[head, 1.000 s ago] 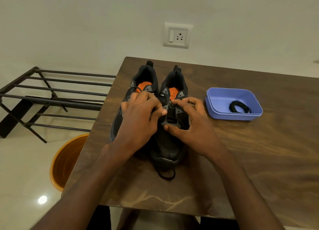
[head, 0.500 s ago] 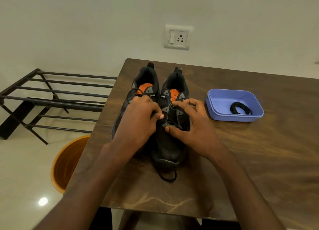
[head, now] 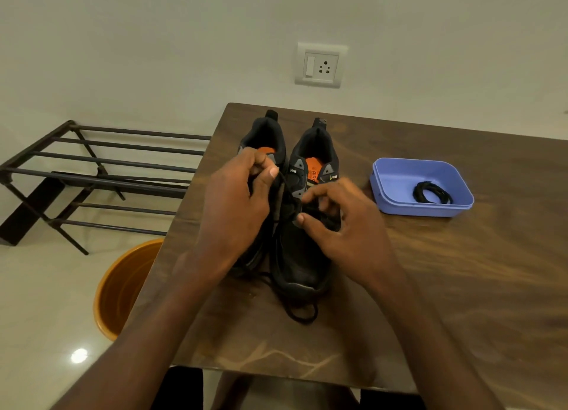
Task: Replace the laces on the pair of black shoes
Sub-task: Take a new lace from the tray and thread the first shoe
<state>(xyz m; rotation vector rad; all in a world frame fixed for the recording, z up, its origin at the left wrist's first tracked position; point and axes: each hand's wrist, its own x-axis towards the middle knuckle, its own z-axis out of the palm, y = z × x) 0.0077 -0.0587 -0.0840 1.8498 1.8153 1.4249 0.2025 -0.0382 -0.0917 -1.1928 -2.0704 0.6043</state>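
Presently, the old lace is pinched in the left hand above the right-side shoe, apparently steadied by right hand fingertips; it is best drawn out slowly, eyelet by eyelet.

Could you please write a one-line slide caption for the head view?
Left hand pulls a black lace from the right-side shoe; right hand steadies it.

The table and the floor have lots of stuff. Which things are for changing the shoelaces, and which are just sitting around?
For the job:
- pair of black shoes with orange insoles
- black lace pinched by the left hand
- right hand at the eyelets
- coiled black lace in the purple plastic tray

Just lying about:
- orange bucket
- black metal rack
- white wall socket
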